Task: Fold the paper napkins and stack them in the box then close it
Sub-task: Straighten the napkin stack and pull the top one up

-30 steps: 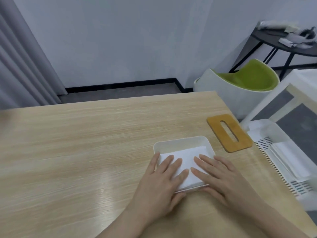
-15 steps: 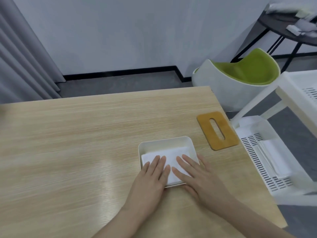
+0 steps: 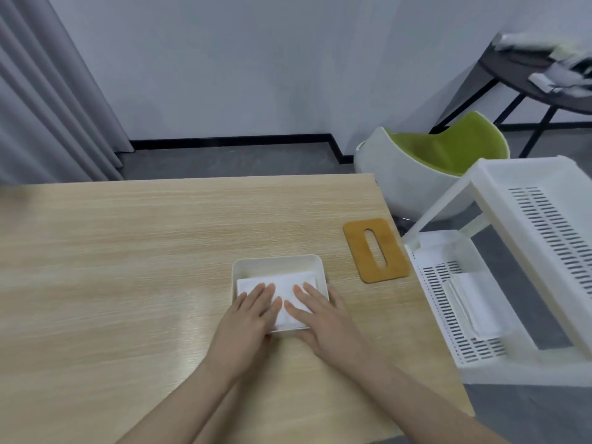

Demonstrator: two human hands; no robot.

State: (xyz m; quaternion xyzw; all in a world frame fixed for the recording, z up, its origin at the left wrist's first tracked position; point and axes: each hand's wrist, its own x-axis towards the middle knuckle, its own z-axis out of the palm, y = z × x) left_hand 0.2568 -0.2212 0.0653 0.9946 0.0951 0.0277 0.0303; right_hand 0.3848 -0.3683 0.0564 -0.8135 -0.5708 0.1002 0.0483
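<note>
**Napkins pressed flat in the box, lid waiting**

Both hands lie flat, fingers straight, on the folded napkins (image 3: 278,288) inside the box (image 3: 277,262). The left hand (image 3: 248,318) covers the left half of the stack and the box's near-left corner; the right hand (image 3: 320,315) covers the right half, its outer fingers running along the box's right wall. Neither hand grips anything: they press the paper down with open palms.

The box is a shallow white tray standing toward the near right part of the tabletop (image 3: 128,267). The napkins fill most of its floor, with a bare strip showing along its far wall. How many napkins make up the stack cannot be told.

The lid (image 3: 375,249), a brown wooden panel with a slot through its middle, lies flat on the tabletop beside the right edge, just beyond and to the right of the box and apart from it.

Off the right edge stands a white slotted rack (image 3: 544,219); its lower shelf holds more white paper (image 3: 471,302), which looks like napkins not yet folded. A green and white chair (image 3: 442,158) sits behind the far right corner.

As a judgement: at least one round of folding and stacking is done, and the present step is settling the stack. Possibly more folding remains, and certainly the closing.

No brand, label or writing is legible anywhere.
</note>
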